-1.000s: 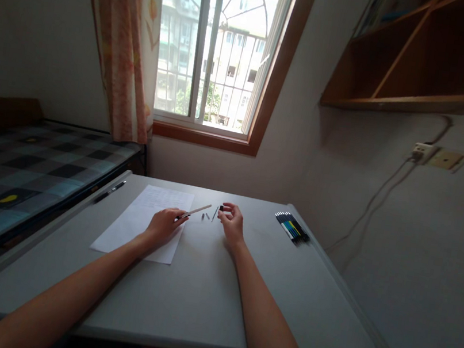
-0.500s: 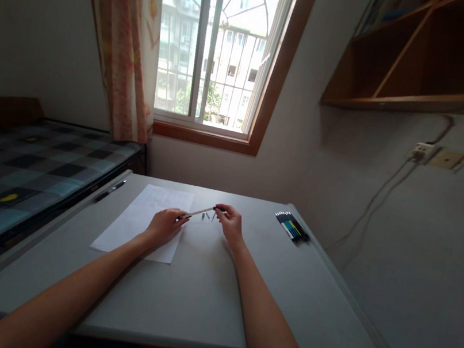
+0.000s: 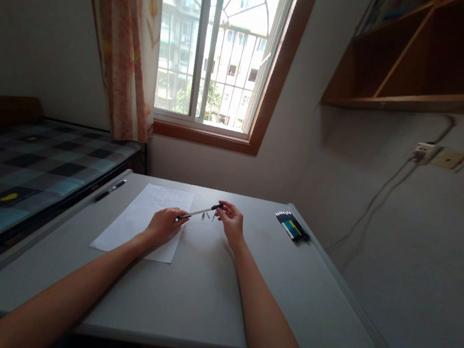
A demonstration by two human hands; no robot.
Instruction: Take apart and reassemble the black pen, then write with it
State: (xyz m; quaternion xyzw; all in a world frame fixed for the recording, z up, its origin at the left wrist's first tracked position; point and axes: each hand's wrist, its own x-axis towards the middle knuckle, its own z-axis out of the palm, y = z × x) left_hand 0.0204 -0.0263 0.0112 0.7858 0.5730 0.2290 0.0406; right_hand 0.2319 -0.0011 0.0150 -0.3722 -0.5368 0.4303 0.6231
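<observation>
Left hand (image 3: 166, 223), right hand (image 3: 230, 220), gripping pen (image 3: 200, 212)

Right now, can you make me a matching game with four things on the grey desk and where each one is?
Things
1. slim pale pen with dark ends
2. white sheet of paper
3. dark pack of pens with a yellow and blue label
4. lone black pen

Places
A. near the right edge of the grey desk
B. by the desk's left edge, nearest the checked bed
C. partly under the left hand
D. held between the left hand and the right hand

Pairs: 1-D, 2-C, 3-A, 4-B
</observation>
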